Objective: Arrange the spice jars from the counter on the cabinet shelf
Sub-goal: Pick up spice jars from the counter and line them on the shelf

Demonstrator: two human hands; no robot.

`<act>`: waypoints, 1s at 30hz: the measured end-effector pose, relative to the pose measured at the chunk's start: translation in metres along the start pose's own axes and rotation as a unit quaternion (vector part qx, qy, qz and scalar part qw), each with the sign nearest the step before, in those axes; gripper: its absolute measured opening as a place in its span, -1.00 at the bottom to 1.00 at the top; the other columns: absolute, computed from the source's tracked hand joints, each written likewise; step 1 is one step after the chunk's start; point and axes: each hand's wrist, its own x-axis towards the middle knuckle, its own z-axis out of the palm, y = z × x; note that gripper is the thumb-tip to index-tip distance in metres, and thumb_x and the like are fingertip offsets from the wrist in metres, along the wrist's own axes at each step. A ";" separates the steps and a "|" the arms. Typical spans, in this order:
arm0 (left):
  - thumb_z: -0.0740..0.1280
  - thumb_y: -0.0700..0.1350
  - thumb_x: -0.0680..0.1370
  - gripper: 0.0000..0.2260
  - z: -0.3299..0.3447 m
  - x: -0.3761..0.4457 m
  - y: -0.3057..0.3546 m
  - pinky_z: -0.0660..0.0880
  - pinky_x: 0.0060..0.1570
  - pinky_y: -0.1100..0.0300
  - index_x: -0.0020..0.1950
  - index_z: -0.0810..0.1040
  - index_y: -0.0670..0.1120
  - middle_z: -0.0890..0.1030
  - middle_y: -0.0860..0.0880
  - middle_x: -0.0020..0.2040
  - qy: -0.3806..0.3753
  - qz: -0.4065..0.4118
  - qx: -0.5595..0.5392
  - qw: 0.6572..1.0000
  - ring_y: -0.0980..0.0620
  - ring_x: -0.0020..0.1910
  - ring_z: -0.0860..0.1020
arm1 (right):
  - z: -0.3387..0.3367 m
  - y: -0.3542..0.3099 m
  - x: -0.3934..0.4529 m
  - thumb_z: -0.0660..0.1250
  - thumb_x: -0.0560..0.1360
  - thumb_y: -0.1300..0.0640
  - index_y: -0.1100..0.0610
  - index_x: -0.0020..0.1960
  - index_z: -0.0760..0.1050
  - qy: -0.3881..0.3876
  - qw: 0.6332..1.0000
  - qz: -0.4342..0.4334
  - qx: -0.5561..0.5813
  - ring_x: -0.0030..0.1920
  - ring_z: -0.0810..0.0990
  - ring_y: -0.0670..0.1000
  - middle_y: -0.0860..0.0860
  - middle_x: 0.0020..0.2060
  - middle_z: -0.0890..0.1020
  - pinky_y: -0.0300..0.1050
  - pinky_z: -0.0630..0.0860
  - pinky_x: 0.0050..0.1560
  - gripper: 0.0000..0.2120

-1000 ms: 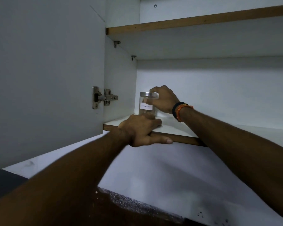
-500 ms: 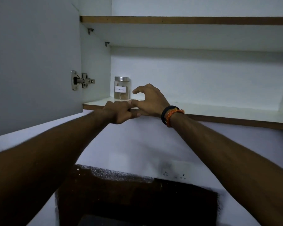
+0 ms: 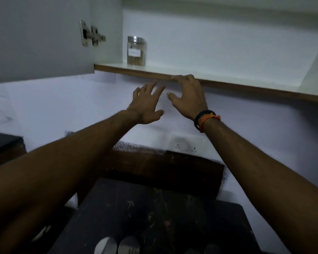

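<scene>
Head view, jar placed: one spice jar (image 3: 136, 50) stands upright at the left end of the cabinet shelf (image 3: 228, 83), beside the side wall
Jars to fetch: round lids (image 3: 117, 244) show at the bottom edge on the dark counter (image 3: 154, 208), below and nearer the body than both hands
Left hand (image 3: 145, 105): fingers spread, holding nothing, under the shelf edge
Right hand (image 3: 187, 96): fingers loose, empty, tips at the shelf's front edge
Nearer hand: cannot tell
Room: open door with hinge (image 3: 92, 34); shelf bare rightwards
</scene>
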 end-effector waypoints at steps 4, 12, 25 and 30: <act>0.38 0.08 0.55 -0.26 0.029 -0.032 0.016 0.05 0.50 -0.19 0.63 0.08 0.00 0.02 -0.14 0.64 -0.038 -0.009 -0.046 0.998 -0.21 0.60 0.04 | 0.019 0.014 -0.046 0.38 0.52 0.03 0.06 0.42 0.42 -0.023 0.998 0.048 0.043 0.36 0.41 0.11 0.07 0.36 0.45 -0.04 0.37 0.31 -0.51; 0.42 0.06 0.51 -0.28 0.107 -0.102 0.034 0.19 0.47 -0.20 0.59 0.18 -0.02 0.25 -0.15 0.56 -0.178 -0.044 -0.095 0.978 -0.21 0.53 0.23 | 0.064 0.046 -0.155 0.42 0.49 0.06 0.02 0.38 0.45 -0.123 0.977 0.154 0.083 0.23 0.52 0.07 0.07 0.24 0.52 -0.07 0.47 0.22 -0.53; 0.40 0.07 0.53 -0.33 0.226 -0.250 0.049 0.28 0.42 -0.21 0.56 0.20 -0.04 0.39 -0.16 0.45 -0.370 -0.126 -0.173 0.904 -0.21 0.41 0.38 | 0.137 0.079 -0.366 0.36 0.48 0.06 0.08 0.06 0.59 -0.449 0.860 0.241 0.011 0.11 0.60 0.12 0.07 0.07 0.64 -0.10 0.49 0.08 -0.81; 0.38 0.01 0.55 -0.36 0.237 -0.283 0.064 0.23 0.47 -0.22 0.57 0.20 -0.05 0.35 -0.15 0.50 -0.403 -0.153 -0.194 0.881 -0.19 0.46 0.33 | 0.147 0.076 -0.408 0.28 0.47 -0.11 -0.01 0.27 0.51 -0.512 0.824 0.241 -0.027 0.29 0.52 0.13 0.04 0.30 0.50 -0.03 0.44 0.22 -0.59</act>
